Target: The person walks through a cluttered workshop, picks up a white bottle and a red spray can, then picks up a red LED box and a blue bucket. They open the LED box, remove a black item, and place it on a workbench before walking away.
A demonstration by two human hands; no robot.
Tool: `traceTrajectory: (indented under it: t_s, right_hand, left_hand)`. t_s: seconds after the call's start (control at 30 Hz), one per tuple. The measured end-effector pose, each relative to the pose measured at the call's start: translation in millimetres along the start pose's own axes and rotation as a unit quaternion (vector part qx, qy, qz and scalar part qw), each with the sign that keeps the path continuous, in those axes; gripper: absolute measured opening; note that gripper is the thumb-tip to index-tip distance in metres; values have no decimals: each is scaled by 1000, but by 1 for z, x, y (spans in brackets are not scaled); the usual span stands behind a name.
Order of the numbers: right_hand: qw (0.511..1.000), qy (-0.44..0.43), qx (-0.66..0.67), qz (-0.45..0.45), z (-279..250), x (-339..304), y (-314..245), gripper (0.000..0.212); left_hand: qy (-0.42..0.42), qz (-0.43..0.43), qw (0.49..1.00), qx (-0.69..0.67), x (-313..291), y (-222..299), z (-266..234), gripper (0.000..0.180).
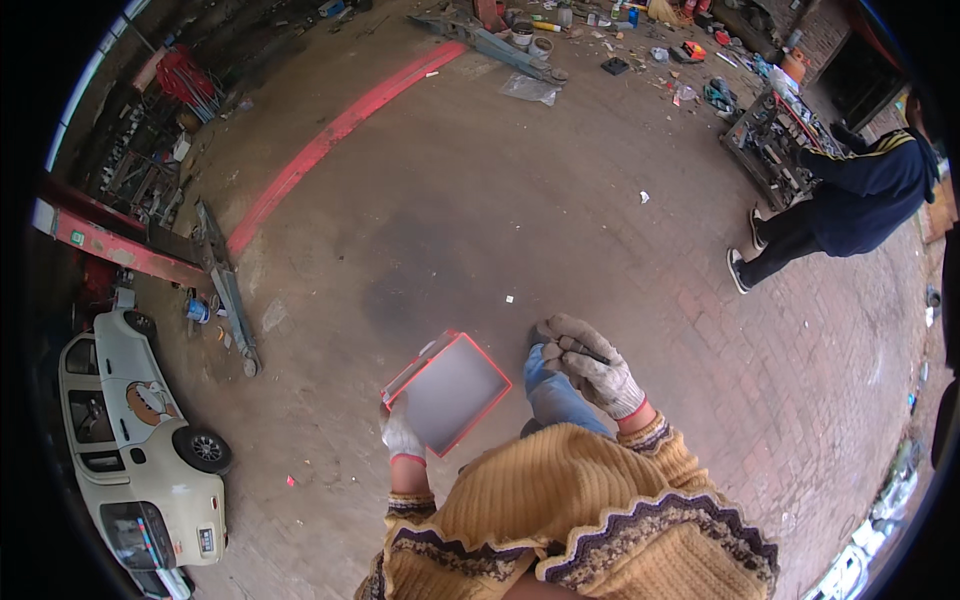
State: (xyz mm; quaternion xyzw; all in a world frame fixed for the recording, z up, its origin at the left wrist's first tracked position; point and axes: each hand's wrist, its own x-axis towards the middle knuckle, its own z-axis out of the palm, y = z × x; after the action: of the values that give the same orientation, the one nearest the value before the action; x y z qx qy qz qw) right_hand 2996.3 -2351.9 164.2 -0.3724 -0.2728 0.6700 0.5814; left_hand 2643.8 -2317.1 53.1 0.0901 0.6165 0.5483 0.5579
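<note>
A shallow rectangular box [452, 392] with a pale grey inside and red edges faces up at me, with nothing visible in it. My left hand [402, 432], in a white work glove, is closed on its left edge; the fingers are partly hidden by the box. To the right of the box, my right hand [598, 368] is raised in a soiled glove of the same kind. Its fingers are curled round a small dark, thin object [584, 350], mostly covered by the glove, so its kind cannot be told. My blue trouser leg [562, 400] shows below that hand.
At the right a person in dark clothes [865, 190] stands at a loaded cart [775, 150]. A small white van [140, 430] is at the left, near a red lift post with a metal arm [225, 285]. A red floor strip [340, 125] curves ahead. Clutter lies at the back.
</note>
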Motion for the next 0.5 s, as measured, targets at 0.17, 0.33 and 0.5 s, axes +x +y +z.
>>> traceTrajectory:
  t_s: [0.17,0.33,0.5]
  right_hand:
    - [999,-24,-45,-17,-16,129,-42,49]
    - [997,-49,-22,48,-19,210,-54,44]
    - [992,-7,-77,103,-3,304,-49,48]
  left_hand:
    - [12,44,999,27,51,55,90,49]
    - [41,62,997,-6,85,90,128,53]
    - [87,34,992,-83,126,102,139,39]
